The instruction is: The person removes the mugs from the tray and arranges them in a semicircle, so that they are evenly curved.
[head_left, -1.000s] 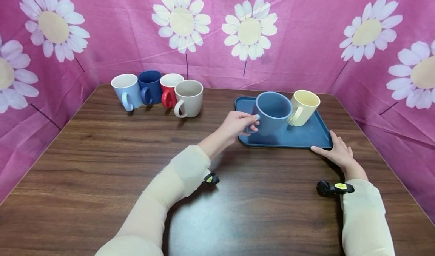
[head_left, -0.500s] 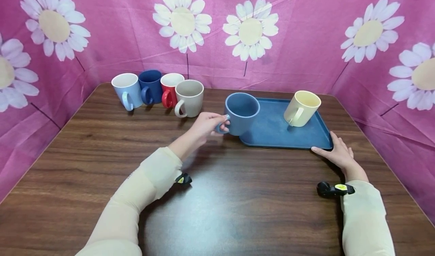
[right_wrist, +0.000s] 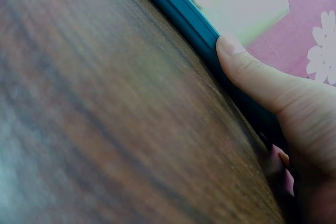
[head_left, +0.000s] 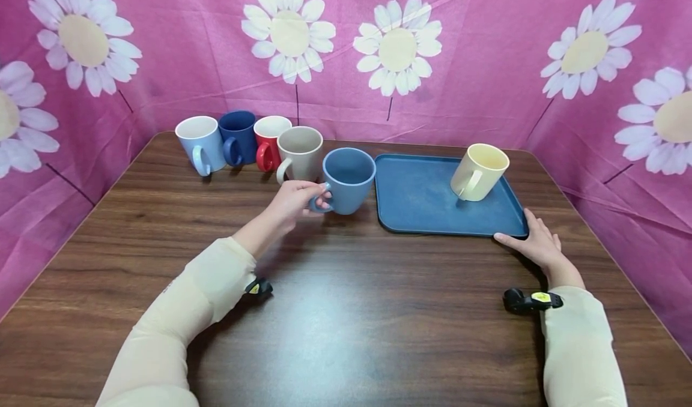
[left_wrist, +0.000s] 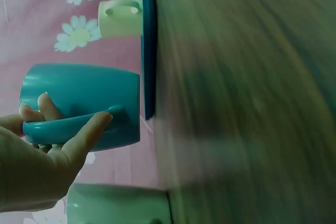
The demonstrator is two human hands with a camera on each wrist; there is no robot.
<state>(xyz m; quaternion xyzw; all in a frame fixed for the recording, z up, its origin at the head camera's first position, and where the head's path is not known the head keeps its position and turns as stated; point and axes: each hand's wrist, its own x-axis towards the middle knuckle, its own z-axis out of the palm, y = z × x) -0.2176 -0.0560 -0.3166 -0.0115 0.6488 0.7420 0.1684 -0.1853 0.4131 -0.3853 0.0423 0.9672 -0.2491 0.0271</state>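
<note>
My left hand point(head_left: 294, 203) pinches the handle of a blue-grey mug point(head_left: 350, 185), thumb along the handle and fingers behind it. The mug is upright and held above the wooden table; in the left wrist view, pink cloth shows between its base and the tabletop. It is left of a dark blue tray point(head_left: 416, 200) and overlaps a grey-beige mug point(head_left: 304, 155) in the head view. On the tray's right half stands a pale yellow mug point(head_left: 481, 173). Thumb and fingers of my right hand point(head_left: 540, 246) lie spread around the tray's front right corner, touching its edges.
At the back left stand a light blue mug point(head_left: 201, 146), a navy mug point(head_left: 238, 138) and a red mug point(head_left: 268, 143), close beside the grey-beige one. Pink flowered cloth point(head_left: 340, 101) hangs behind the wooden table point(head_left: 411, 311) and along both sides.
My left hand has carried the blue-grey mug leftward, from over the tray to beside the grey-beige mug. The right hand, the tray and the yellow mug stay in place.
</note>
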